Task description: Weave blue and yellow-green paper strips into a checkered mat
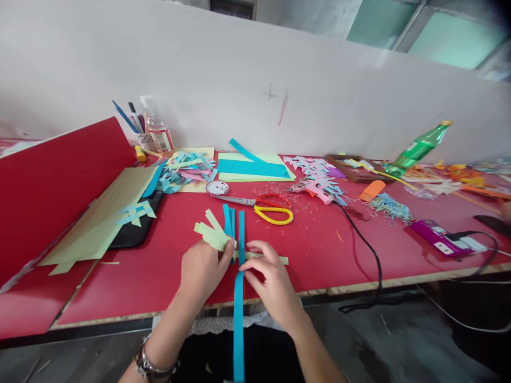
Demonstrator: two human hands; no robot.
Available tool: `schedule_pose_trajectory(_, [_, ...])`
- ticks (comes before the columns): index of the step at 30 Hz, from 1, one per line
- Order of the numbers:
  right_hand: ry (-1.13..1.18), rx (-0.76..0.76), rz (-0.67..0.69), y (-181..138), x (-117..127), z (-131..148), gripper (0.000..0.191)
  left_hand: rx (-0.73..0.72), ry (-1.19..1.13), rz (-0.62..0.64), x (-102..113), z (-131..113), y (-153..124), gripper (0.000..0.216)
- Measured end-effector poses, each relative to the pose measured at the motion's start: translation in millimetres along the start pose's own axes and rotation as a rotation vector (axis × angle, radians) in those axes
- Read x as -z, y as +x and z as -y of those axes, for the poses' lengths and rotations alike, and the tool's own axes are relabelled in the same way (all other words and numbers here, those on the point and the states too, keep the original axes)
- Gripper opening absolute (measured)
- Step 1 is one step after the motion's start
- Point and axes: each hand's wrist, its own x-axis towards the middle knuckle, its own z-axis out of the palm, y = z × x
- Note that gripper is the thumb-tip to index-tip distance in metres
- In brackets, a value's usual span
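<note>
My left hand (203, 271) is closed on a bunch of light green paper strips (211, 231) and on the tops of two blue strips (229, 221). My right hand (268, 276) pinches a long blue paper strip (238, 324) where it crosses a light green strip (275, 259) lying flat on the red table (319, 255). The long blue strip hangs over the table's front edge toward my lap. Both hands meet at the crossing point near the front edge.
Scissors with red and yellow handles (267, 208) and a tape roll (217, 187) lie just beyond my hands. Blue and green paper sheets (255, 167), piles of cut scraps (183, 170), a pink glue gun (315, 189) with black cord, a green bottle (419, 149), a spray bottle (157, 130) and a power strip (439, 239) stand around.
</note>
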Motion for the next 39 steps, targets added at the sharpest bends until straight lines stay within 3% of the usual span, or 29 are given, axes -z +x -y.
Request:
schedule_pose_trajectory(24, [0.079,0.029,-0.007,3,-1,1,0.017,-0.015,0.018,0.001,4,-2,-1,0.049])
schedule_pose_trajectory(31, [-0.027,0.066,0.046,3,-2,0,0.019,-0.024,-0.037,-0.007,5,-2,-2,0.051])
schedule_pose_trajectory(39, [-0.133,0.135,0.147,2,3,4,0.025,-0.219,-0.162,-0.039,6,8,-10,0.027])
